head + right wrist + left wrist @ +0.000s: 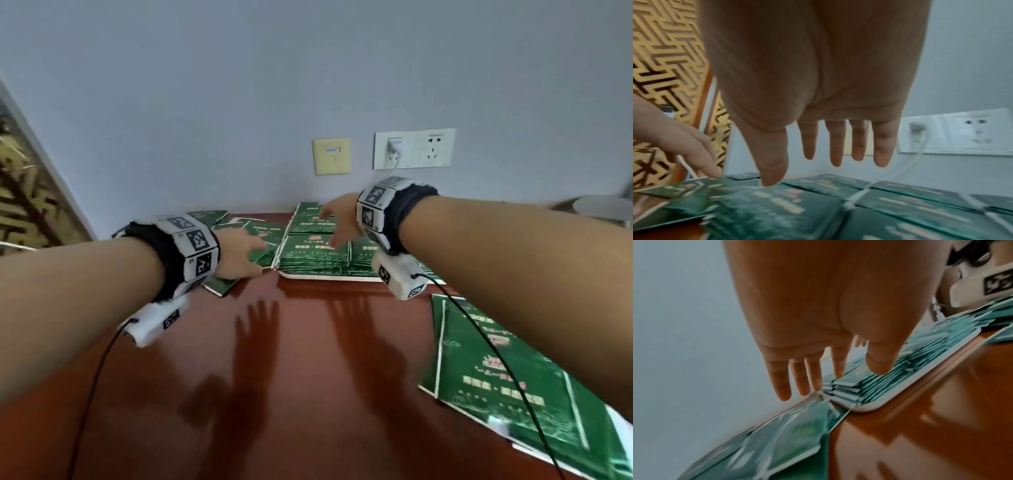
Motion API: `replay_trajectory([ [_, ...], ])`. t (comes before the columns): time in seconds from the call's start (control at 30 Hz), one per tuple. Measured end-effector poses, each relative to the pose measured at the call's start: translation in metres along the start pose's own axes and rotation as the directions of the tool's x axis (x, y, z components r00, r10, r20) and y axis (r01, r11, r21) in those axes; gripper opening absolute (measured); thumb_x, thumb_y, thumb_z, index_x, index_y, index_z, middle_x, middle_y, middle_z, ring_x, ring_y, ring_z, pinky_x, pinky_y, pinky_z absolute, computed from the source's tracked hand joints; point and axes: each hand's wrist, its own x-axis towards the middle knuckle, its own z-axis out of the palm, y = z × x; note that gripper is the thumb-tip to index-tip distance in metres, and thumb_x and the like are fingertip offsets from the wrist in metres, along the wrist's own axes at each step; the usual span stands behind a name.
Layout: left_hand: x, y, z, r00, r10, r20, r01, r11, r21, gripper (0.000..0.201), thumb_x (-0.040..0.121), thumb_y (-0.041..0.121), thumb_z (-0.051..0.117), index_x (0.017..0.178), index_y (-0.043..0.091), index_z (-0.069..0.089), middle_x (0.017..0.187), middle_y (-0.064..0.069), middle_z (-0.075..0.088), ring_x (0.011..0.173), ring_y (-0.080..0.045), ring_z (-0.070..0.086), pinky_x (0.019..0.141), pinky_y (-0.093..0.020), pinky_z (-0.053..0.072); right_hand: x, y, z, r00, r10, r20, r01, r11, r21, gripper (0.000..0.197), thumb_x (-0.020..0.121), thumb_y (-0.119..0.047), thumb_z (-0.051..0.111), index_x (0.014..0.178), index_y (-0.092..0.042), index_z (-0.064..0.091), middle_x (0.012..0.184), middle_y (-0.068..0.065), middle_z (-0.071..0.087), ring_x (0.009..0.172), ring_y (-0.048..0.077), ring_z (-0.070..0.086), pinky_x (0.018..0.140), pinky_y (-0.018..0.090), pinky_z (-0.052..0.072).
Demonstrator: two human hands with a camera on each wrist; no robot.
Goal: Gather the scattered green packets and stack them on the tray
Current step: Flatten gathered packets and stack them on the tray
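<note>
A white tray (329,277) at the far middle of the brown table carries stacks of green packets (313,255). Loose green packets (263,236) lie scattered just left of the tray, and one large green packet (510,373) lies near the right front. My left hand (239,255) hovers with straight fingers over the loose packets beside the tray's left edge, holding nothing. My right hand (337,219) is spread flat above the stacked packets (777,209), fingers straight and empty. In the left wrist view the left hand's fingers (783,386) hang above the stack's corner (840,389).
A grey wall with a beige plate (331,156) and white sockets (414,148) with a plug stands right behind the table. A patterned gold screen (24,192) stands at the left. Bare table (291,377) lies in front of the tray. Wrist cables trail down.
</note>
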Motion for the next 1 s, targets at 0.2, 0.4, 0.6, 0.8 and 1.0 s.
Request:
replay_trajectory([
  [0.2,-0.044,-0.073,0.053,0.982,-0.164,0.098,0.171,0.983,-0.068,0.055,0.095,0.026,0.048,0.148,0.019,0.034,0.149,-0.01,0.038,0.136,-0.025,0.039,0.109,-0.031,0.035,0.029,-0.109,0.028,0.994,-0.11,0.004,0.11,0.988,-0.111,0.054,0.087,-0.032,0.062,0.134,-0.007,0.051,0.131,0.011,0.057,0.116,0.027,0.058,0.095,0.033,0.047],
  [0.4,-0.045,-0.087,0.082,0.995,-0.094,0.022,0.097,0.978,-0.184,0.057,0.09,0.026,0.054,0.143,0.012,0.04,0.144,-0.011,0.04,0.136,-0.025,0.036,0.108,-0.032,0.033,0.057,-0.175,0.061,0.983,-0.109,0.147,0.146,0.951,-0.274,0.052,0.083,-0.043,0.062,0.122,-0.008,0.059,0.117,0.01,0.065,0.101,0.027,0.064,0.089,0.039,0.053],
  [0.6,-0.026,-0.083,0.095,0.997,-0.043,0.066,0.057,0.973,-0.224,0.066,0.097,0.037,0.046,0.153,0.019,0.016,0.161,-0.006,0.011,0.141,-0.022,0.03,0.11,-0.028,0.028,0.067,-0.183,0.081,0.978,-0.074,0.194,0.14,0.925,-0.354,0.042,0.094,-0.031,0.053,0.129,-0.007,0.052,0.129,0.012,0.056,0.117,0.027,0.055,0.09,0.031,0.043],
  [0.8,-0.036,-0.078,0.085,0.997,-0.018,0.081,0.028,0.993,-0.116,0.064,0.095,0.041,0.047,0.152,0.025,0.021,0.152,-0.002,0.034,0.132,-0.022,0.042,0.1,-0.027,0.037,0.054,-0.189,0.083,0.968,-0.058,0.245,0.153,0.91,-0.387,0.045,0.096,-0.024,0.043,0.137,-0.005,0.043,0.131,0.013,0.053,0.117,0.027,0.054,0.079,0.032,0.04],
  [1.0,-0.058,-0.072,0.083,0.989,0.012,0.145,0.002,0.996,-0.094,0.066,0.091,0.036,0.05,0.151,0.031,0.022,0.157,0.004,0.025,0.129,-0.019,0.045,0.101,-0.027,0.038,0.026,-0.19,0.087,0.966,-0.071,0.249,0.171,0.898,-0.404,0.047,0.096,-0.029,0.045,0.138,-0.008,0.045,0.131,0.01,0.055,0.114,0.025,0.056,0.075,0.029,0.039],
])
